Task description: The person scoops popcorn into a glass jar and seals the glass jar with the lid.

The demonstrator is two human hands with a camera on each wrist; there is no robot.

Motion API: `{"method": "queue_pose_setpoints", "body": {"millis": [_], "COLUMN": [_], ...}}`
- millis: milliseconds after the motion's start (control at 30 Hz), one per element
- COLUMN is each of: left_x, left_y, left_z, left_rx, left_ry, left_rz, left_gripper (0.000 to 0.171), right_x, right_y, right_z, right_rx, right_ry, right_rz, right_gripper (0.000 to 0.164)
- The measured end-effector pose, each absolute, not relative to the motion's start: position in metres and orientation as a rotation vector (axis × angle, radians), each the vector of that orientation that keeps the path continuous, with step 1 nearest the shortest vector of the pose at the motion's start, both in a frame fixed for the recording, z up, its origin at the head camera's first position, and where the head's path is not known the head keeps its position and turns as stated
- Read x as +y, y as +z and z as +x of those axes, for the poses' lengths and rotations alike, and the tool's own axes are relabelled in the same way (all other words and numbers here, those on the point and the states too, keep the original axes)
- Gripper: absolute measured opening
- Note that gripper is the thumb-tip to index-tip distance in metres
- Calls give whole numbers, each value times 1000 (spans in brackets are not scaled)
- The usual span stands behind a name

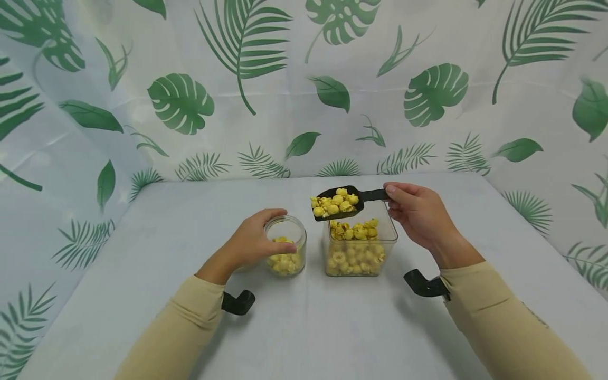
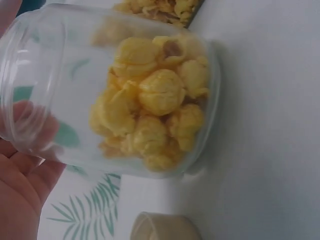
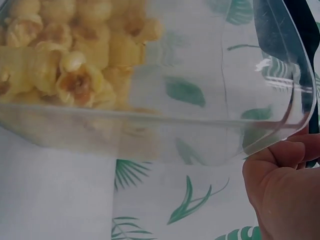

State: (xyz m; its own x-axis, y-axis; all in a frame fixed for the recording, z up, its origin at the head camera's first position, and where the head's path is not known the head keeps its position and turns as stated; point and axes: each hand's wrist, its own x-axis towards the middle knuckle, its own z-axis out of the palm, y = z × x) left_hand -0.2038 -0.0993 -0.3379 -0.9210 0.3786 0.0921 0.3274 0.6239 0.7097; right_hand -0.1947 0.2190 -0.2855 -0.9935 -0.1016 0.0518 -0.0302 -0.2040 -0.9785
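My left hand (image 1: 252, 240) holds a clear round jar (image 1: 302, 252) near its open mouth, thumb on the near side and fingers on the far side. Yellow popcorn (image 2: 160, 92) fills the lower part of the jar, which stands upright on the table. To the right, my right hand (image 1: 423, 216) pinches the handle of a black scoop (image 1: 373, 195) between thumb and fingers. Several pieces of popcorn (image 1: 334, 203) lie heaped in the scoop, held level above the back of a clear square container (image 1: 388, 231). More popcorn (image 1: 356, 256) sits inside that container.
A white table (image 1: 332, 327) carries everything, with a leaf-print cloth (image 1: 285, 100) hanging behind and at the sides. A small beige round thing (image 2: 165, 227) shows near the jar in the left wrist view. Black wrist mounts (image 1: 425, 285) stick out from both sleeves.
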Motion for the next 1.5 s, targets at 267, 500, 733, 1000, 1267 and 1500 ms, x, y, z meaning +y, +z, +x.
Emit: {"method": "queue_pose_setpoints", "body": {"millis": [267,500,733,1000,1267,1500], "left_x": [-99,-99,-99,-99,-99,-100], "left_y": [-349,-354,-356,-356,-354,-354], "left_z": [-202,-202,-202,-201,-201,-201], "left_rx": [2763,2755,2752,2745,2736,2744], "left_ry": [1321,1388,1389,1385,1377,1376], "left_rz": [543,560,568,529,525,539], "left_gripper": [81,78,82,84,86,81], "right_x": [207,195,185,175,172,169], "right_y": [-278,-275,-274,-273,-275,-274], "right_z": [-195,-196,-197,-200,-202,-202], "right_rx": [1963,1985,2068,2279,2417,2494], "right_ry": [-2363,-2320,-2231,-2023,-1924,-1840], "right_rz": [-206,-214,-169,-146,-195,-208], "right_gripper": [14,18,23,43,42,40]}}
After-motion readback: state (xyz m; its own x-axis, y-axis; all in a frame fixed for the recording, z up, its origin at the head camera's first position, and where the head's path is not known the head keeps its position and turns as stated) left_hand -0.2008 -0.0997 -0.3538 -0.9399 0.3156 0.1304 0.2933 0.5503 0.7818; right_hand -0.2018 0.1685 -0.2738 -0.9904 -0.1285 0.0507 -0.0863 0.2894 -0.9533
